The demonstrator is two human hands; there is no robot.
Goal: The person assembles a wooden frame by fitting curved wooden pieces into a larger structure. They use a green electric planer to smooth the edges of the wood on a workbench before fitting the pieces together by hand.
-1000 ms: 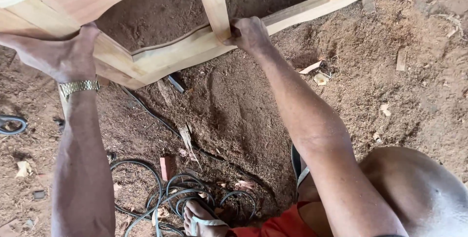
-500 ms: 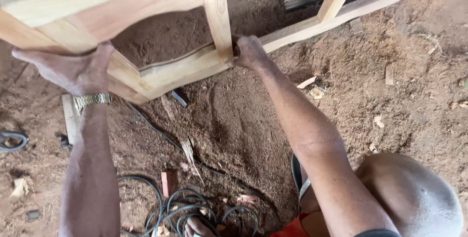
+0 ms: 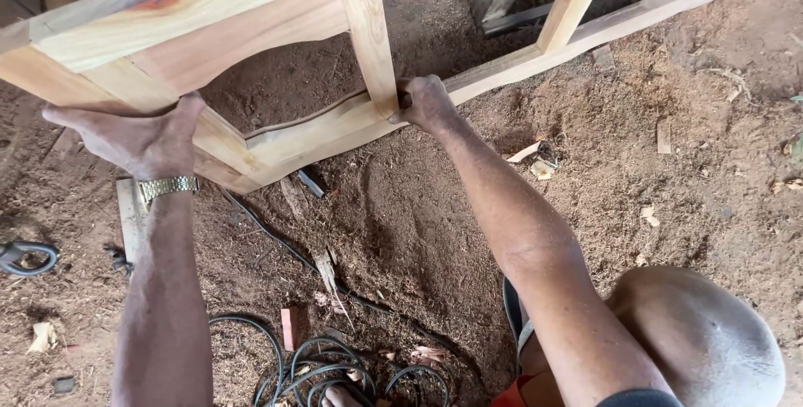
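1. at the far left edge, a dark looped handle (image 3: 25,255) is seen lying on the sawdust floor (image 3: 686,164), well apart from both hands.
2. the left hand (image 3: 138,135) is clenched over the near corner of the wooden frame (image 3: 217,30), with the fingers wrapped on the edge of the pale board; a metal wristwatch (image 3: 167,187) is worn on this wrist.
3. compared with one second ago, the frame is now seen lower in the view and larger, and the left hand is found nearer to the middle of the picture. it is judged that the frame was drawn closer to the person, or tilted up, while both grips were kept.
4. under the frame, a black cable (image 3: 276,240) is laid across the floor and is ended in coils (image 3: 335,365) near the bottom edge; a small reddish block (image 3: 290,327) is lying just beside the coils.
5. the right hand (image 3: 427,102) is closed around the joint where the upright post (image 3: 372,35) meets the curved lower rail (image 3: 335,127); something small and dark is seen at the fingers, but what it is cannot be told.
6. the frame is held off the ground at the near end, while its long rail (image 3: 636,18) is stretched to the upper right.
7. at the right, wood chips (image 3: 535,160) are scattered, and the bent knee (image 3: 694,348) of the person is seen.
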